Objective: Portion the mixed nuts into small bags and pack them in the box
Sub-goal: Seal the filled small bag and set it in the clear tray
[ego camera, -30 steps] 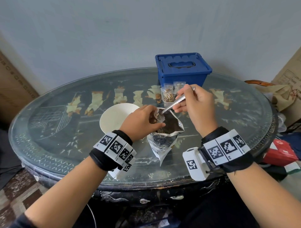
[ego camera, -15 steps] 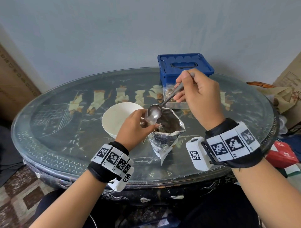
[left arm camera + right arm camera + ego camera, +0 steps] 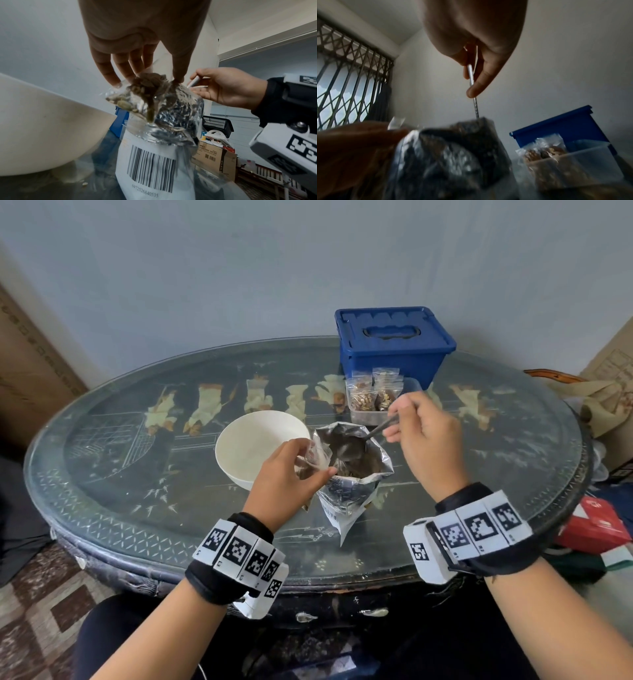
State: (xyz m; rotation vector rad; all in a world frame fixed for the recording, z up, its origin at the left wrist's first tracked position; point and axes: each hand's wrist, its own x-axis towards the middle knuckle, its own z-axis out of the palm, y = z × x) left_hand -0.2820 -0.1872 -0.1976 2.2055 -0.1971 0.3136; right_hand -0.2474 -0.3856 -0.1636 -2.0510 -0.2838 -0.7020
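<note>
An open silver foil pouch of mixed nuts (image 3: 352,474) (image 3: 171,115) (image 3: 450,155) stands mid-table. My left hand (image 3: 291,474) (image 3: 137,54) pinches a small clear bag (image 3: 317,453) (image 3: 130,97) with some nuts in it, held open at the pouch's left rim. My right hand (image 3: 424,436) (image 3: 477,67) (image 3: 228,86) grips a metal spoon (image 3: 380,428) (image 3: 475,102); its bowl is down inside the pouch. Two filled small bags (image 3: 373,395) (image 3: 542,151) stand in a clear tub (image 3: 409,385) (image 3: 594,162) in front of the closed blue box (image 3: 394,344) (image 3: 565,128).
A white bowl (image 3: 260,446) (image 3: 42,128) sits left of the pouch on the glass-topped oval table (image 3: 137,474). Cardboard boxes (image 3: 216,159) and clutter lie off the table's right side. A cardboard box (image 3: 30,364) stands at the far left.
The spoon, raised over the small bag half a second ago, has gone down into the foil pouch. My right hand has dropped and moved right. The left hand still holds the small bag.
</note>
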